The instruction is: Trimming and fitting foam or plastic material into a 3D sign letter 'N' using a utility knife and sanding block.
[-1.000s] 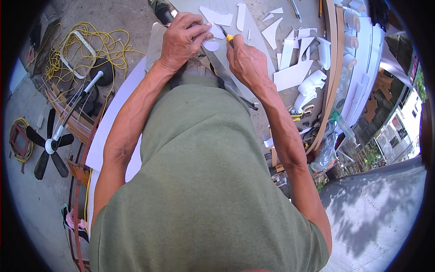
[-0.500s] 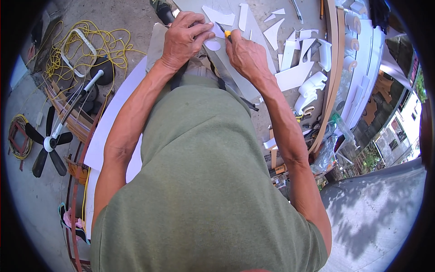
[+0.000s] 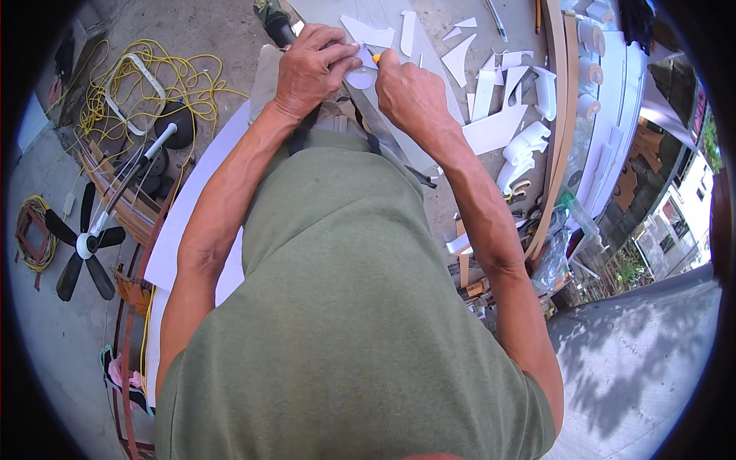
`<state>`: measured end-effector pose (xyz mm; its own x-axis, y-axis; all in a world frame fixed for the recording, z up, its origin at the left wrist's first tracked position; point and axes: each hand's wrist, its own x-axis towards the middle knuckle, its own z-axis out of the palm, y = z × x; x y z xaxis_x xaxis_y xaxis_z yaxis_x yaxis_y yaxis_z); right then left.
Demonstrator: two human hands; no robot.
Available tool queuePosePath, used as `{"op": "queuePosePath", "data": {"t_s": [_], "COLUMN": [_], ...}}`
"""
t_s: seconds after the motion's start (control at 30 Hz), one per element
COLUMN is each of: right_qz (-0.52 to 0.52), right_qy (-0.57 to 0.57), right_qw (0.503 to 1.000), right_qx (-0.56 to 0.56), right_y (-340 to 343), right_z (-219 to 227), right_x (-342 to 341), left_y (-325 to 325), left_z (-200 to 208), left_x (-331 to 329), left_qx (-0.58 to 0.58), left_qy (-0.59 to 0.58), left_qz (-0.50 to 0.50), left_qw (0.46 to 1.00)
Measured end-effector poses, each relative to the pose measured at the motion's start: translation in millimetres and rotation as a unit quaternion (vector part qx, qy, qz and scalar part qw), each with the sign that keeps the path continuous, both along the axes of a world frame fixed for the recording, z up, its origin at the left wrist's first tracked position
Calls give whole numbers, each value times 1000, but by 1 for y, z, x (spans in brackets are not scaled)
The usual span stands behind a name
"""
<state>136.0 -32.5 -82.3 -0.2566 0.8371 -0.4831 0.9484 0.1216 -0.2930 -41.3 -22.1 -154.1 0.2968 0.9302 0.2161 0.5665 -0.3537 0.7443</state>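
Note:
My left hand [image 3: 310,75] pinches a small white sheet piece [image 3: 360,80] with a rounded end, over the grey work board [image 3: 429,146]. In my right hand [image 3: 414,93] is a utility knife [image 3: 376,58]; only a bit of its yellow part shows, the rest being covered by my fingers. The knife points toward the white piece, close to my left fingertips. Whether the blade touches the piece cannot be made out. White offcuts [image 3: 368,32] lie on the board just beyond my hands.
More white cut pieces [image 3: 494,130] and curled white strips [image 3: 524,157] lie to the right, near scissors [image 3: 521,188] and long brown strips [image 3: 563,138]. To the left are a tangled yellow cord [image 3: 96,96], a black-bladed fan [image 3: 86,245] and a large white sheet [image 3: 195,207].
My right hand has drawn slightly back toward me and turned, so less of the knife shows. My left hand stays nearly in place on the white piece.

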Motion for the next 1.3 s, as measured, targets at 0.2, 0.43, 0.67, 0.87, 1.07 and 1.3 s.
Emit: {"op": "queuePosePath", "data": {"t_s": [0.2, 0.43, 0.67, 0.87, 1.07, 1.3], "right_qz": [-55, -90, -90, -62, -69, -75], "right_qy": [-3, 27, 46, 22, 19, 31], "right_qw": [996, 996, 995, 998, 997, 996], "right_qx": [-66, 2, 13, 23, 22, 33], "right_y": [-17, -40, -32, -33, -34, -34], "right_z": [9, 4, -9, -16, -19, -21], "right_x": [21, 32, 16, 12, 10, 11], "left_y": [2, 15, 29, 26, 28, 28], "left_z": [-2, 1, -1, -2, 9, 8], "left_x": [-3, -22, -27, -28, -25, -26], "left_qx": [0, 29, 41, 38, 56, 50], "left_qy": [-10, 46, 59, 54, 80, 81], "left_qz": [-4, -111, -166, -151, -159, -157], "left_qw": [1000, 992, 984, 986, 982, 983]}}
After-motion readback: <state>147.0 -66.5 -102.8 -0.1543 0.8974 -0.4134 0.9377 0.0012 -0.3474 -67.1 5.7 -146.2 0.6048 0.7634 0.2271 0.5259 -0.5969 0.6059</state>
